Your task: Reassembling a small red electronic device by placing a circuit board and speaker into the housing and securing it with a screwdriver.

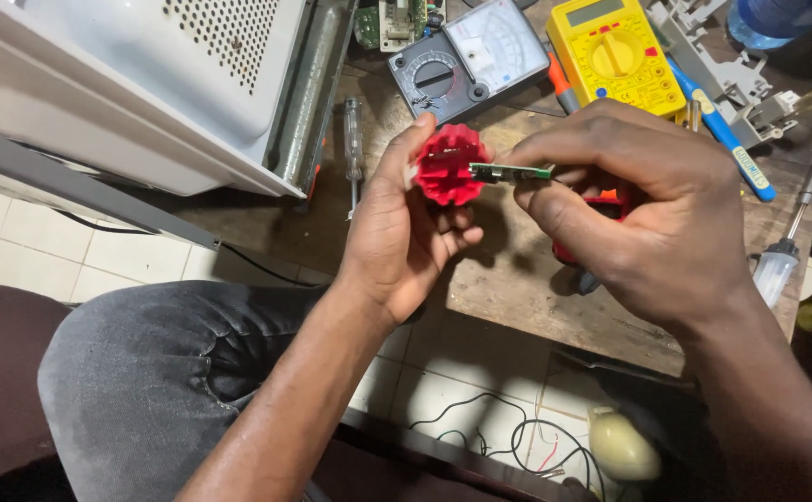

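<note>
Bright light from above washes the white casing (145,84) pale, with glare there; the hands cast soft shadows on the surface (517,279). Focus is sharp; lower corners darken.

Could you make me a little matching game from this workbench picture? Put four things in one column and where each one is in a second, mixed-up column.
Things:
1. red ribbed plastic part
2. small green circuit board strip
3. yellow digital multimeter
4. grey analogue meter with a black dial

Places:
A. at the back of the wooden table, beside a blue-handled screwdriver
B. pinched in the right hand
C. held in the left hand
D. next to the white metal appliance casing

Pairs: 1-C, 2-B, 3-A, 4-D
</note>
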